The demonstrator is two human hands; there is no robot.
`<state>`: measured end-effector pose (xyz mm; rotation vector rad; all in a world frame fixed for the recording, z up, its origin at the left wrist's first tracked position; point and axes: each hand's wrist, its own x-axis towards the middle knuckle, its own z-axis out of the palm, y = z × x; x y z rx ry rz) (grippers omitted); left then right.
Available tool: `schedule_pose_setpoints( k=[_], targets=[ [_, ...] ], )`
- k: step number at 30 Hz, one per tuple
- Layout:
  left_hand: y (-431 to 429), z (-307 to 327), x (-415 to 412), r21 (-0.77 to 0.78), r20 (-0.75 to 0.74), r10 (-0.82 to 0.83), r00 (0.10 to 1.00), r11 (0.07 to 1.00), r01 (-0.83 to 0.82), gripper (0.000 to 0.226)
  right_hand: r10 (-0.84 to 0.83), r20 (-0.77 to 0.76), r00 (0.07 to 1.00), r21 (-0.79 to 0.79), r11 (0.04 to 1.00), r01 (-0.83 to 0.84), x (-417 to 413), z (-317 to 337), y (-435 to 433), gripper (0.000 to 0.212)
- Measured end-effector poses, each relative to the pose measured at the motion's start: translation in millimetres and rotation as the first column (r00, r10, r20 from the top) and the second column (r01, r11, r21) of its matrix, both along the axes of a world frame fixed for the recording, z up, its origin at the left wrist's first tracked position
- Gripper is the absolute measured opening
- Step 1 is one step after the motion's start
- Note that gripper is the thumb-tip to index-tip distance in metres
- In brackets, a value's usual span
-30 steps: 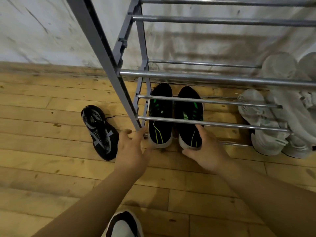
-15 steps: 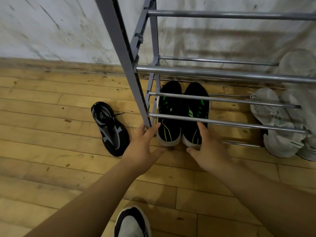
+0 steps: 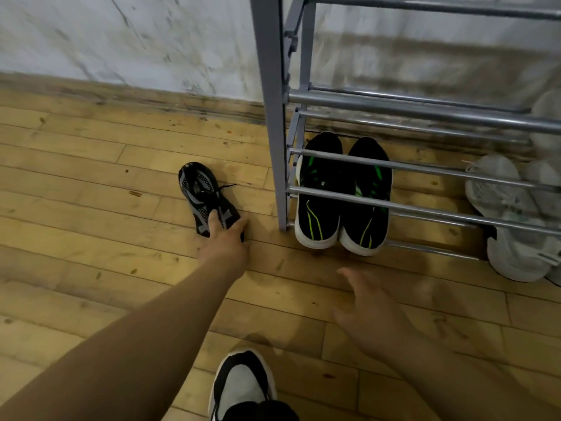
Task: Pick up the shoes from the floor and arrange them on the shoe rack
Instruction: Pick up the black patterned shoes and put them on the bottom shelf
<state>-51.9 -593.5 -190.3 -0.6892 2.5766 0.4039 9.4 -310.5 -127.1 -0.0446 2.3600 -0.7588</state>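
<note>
The step in hand is picking up the black-and-grey shoe (image 3: 204,194), which lies on the wooden floor (image 3: 91,192) at centre frame, just left of the shoe rack (image 3: 270,117) post. The left hand (image 3: 226,243) is laid on the shoe's near end, with a finger on the upper and the thumb spread toward the right side. Whether it has closed into a grip I cannot tell. To do this well, thumb and fingers should clasp the sides of the sole rather than the soft knit (the loose lace could snag on the post). The right hand (image 3: 375,311), blurred at lower right, hovers released above the floor, holding nothing. The black-and-green pair (image 3: 343,205) fills the left end of the bottom tier and pale sneakers (image 3: 510,226) the right. The gap between them looks the likely slot.
</note>
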Motion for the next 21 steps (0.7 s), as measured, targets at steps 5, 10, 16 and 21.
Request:
schedule_pose_setpoints(
  k=[5,10,16,21],
  targets=[
    [-5.2,22.2,47.6,0.171,-0.132,-0.094,0.987,0.978,0.116,0.053,0.019,0.114,0.993,-0.095,0.995,-0.008,-10.3,16.8,-15.6,0.074],
    [-18.6,83.9,143.2,0.679,-0.233,0.178,0.956,0.734,0.029,0.046,0.045,0.147,0.988,-0.218,0.976,-0.012,-19.9,31.5,-67.5,0.088],
    [-30.6,128.6,223.2,0.880,-0.095,0.457,0.885,0.453,-0.140,0.041,0.119,0.366,0.923,-0.421,0.906,0.050,-3.6,39.7,-152.7,0.080],
    [-31.2,132.3,262.1,0.888,-0.102,0.579,0.809,0.420,-0.189,0.066,0.127,0.499,0.858,-0.531,0.826,0.187,29.0,37.4,-194.1,0.070]
  ],
)
